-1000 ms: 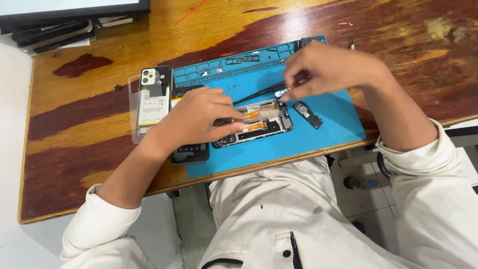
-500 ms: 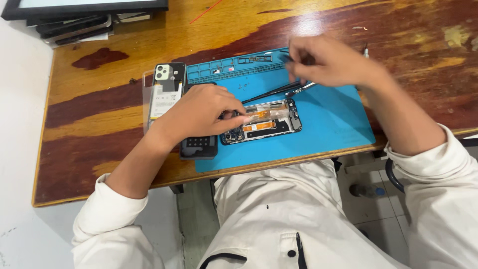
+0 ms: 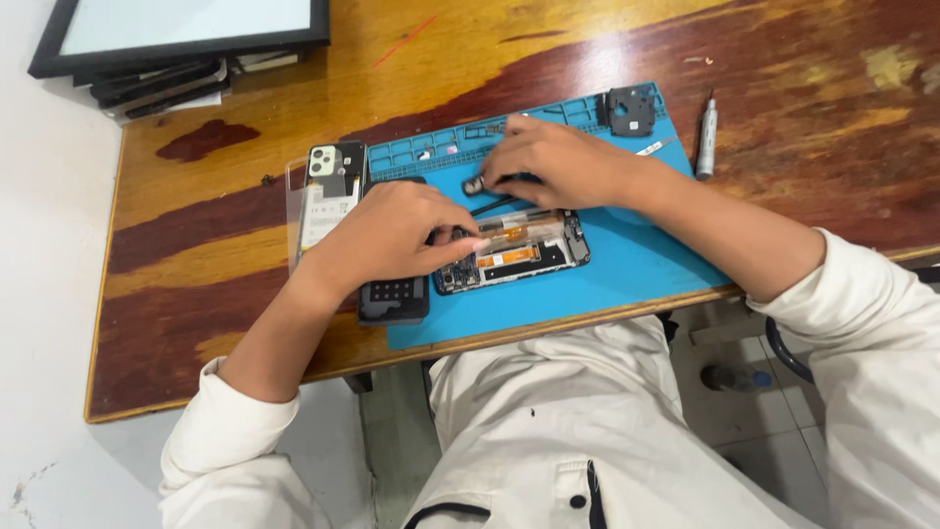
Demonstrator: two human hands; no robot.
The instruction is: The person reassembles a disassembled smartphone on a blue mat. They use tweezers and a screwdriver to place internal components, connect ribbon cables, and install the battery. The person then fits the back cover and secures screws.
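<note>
An opened phone (image 3: 519, 253) with its circuit boards showing lies on a blue work mat (image 3: 636, 264). My left hand (image 3: 387, 240) rests over the phone's left end, thumb and fingers pinching its edge. My right hand (image 3: 558, 162) is curled on the mat just behind the phone. It grips a thin black tool (image 3: 487, 207) that slants down toward my left fingers. A small dark part (image 3: 475, 184) lies at my right fingertips.
A phone back cover (image 3: 328, 191) in a clear case lies left of the mat, with a small black block (image 3: 393, 300) below it. A black bracket (image 3: 632, 108) sits at the mat's far corner and a silver screwdriver (image 3: 706, 137) beside it. Framed panels (image 3: 186, 34) are stacked far left.
My right hand has come down and left from above the mat's far edge to just behind the phone. My left hand stays on the phone.
</note>
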